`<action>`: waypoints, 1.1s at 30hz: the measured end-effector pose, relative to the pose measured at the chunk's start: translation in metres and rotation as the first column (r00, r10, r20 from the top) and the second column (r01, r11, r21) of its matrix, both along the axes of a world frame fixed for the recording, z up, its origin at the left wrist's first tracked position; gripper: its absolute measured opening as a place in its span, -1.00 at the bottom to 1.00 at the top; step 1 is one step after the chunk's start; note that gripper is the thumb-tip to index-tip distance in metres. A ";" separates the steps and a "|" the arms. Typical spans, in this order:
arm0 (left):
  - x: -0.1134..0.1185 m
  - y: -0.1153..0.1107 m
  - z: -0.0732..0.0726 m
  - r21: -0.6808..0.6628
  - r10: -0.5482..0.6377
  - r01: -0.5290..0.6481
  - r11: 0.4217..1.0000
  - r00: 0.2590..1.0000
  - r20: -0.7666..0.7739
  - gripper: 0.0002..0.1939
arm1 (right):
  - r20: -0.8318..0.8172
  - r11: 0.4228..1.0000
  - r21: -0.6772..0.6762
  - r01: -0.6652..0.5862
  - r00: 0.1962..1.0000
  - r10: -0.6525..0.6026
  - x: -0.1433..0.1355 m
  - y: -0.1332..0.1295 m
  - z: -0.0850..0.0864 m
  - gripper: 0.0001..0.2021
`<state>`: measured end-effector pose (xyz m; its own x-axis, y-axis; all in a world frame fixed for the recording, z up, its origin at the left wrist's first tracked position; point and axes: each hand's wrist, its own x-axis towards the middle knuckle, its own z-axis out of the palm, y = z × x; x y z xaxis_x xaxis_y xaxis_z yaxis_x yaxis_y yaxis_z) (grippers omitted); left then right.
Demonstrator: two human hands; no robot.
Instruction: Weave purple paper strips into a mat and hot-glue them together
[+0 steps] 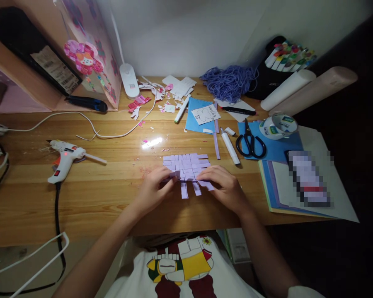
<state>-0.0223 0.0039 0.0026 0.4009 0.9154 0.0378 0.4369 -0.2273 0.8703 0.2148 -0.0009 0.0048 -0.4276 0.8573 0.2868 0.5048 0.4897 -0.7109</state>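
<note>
From where I stand, a woven mat of lilac paper strips [189,163] lies on the wooden desk [112,211], a little in from the front edge and about midway along it, with loose strip ends fanning toward that edge. The person's left hand [157,186] pinches a folded strip end between thumb and forefinger at the mat's near left corner. The right hand [224,186] is curled over the near right corner, fingertips on the weave; its thumb is mostly hidden, so I can't tell whether it grips or merely presses. I'd judge the mat almost weightless, flexible, and quick to crease or tear, with strips that could slide apart where the gaps show. It seems best held flat at the dense middle, with one strip end at a time taken lightly close to the weave; lifting by a single tail would probably pull it loose. Black-handled scissors [249,135] lie toward the desk's back right corner, and a white glue gun [64,163] rests well apart, toward the left edge.
</note>
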 end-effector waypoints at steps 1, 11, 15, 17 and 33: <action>-0.001 -0.001 0.000 0.022 -0.023 0.023 0.999 1.000 -0.011 -0.84 | 0.015 1.000 -0.006 -0.019 1.000 0.019 0.002 -0.001 0.000 -0.81; -0.001 -0.018 -0.008 0.306 -0.053 0.121 0.944 0.973 -0.223 -0.83 | 0.190 1.000 -0.010 -0.017 0.982 0.019 0.012 -0.022 -0.003 -0.70; -0.002 -0.021 -0.011 0.466 -0.027 0.239 0.852 0.909 -0.416 -0.80 | 0.191 1.000 0.025 0.000 0.981 -0.005 0.014 -0.023 -0.010 -0.73; -0.002 -0.022 -0.013 0.484 -0.012 0.268 0.833 0.883 -0.468 -0.80 | 0.191 0.999 0.036 -0.007 0.982 0.000 0.013 -0.022 -0.013 -0.71; -0.004 -0.021 -0.010 0.632 0.014 0.292 0.718 0.902 -0.432 -0.77 | 0.296 0.978 0.198 -0.063 0.955 0.001 0.012 -0.016 -0.018 -0.66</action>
<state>-0.0259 -0.0167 -0.0075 0.6405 0.6368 0.4293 0.6058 -0.7625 0.2272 0.2271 -0.0172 -0.0127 -0.5452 0.7785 0.3109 0.6571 0.6272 -0.4181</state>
